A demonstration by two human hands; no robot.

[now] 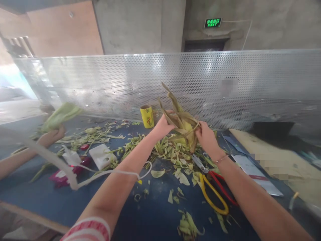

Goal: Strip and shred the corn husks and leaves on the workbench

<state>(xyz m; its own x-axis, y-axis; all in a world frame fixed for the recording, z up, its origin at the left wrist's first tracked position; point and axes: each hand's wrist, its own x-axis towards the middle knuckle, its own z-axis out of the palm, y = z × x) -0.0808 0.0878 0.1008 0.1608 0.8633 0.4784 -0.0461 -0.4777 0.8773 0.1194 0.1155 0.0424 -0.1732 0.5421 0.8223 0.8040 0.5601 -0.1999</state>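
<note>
Both hands are clamped on one corn cob [184,129], held up just above the table [155,214] with its dry husk leaves fanning upward. The left hand [162,127] grips the cob's near-left side; the right hand [207,137] grips its right side, fingers curled into the husk.

Directly below the cob lies a heap of green husk scraps [173,154]. Just right of and nearer than the cob lie scissors [213,187] with one yellow and one red handle, blades pointing toward the scraps. A yellow tube [147,116] stands left of the cob, further back. A white cord [100,174] crosses the left forearm.

Well left of the cob, another person's hand [51,136] holds a green cob [61,115].

Risks, as judged: the blades lie close under the right wrist, so a lowered hand could meet them; loose scraps may hide them further; the cord could snag the left arm.
</note>
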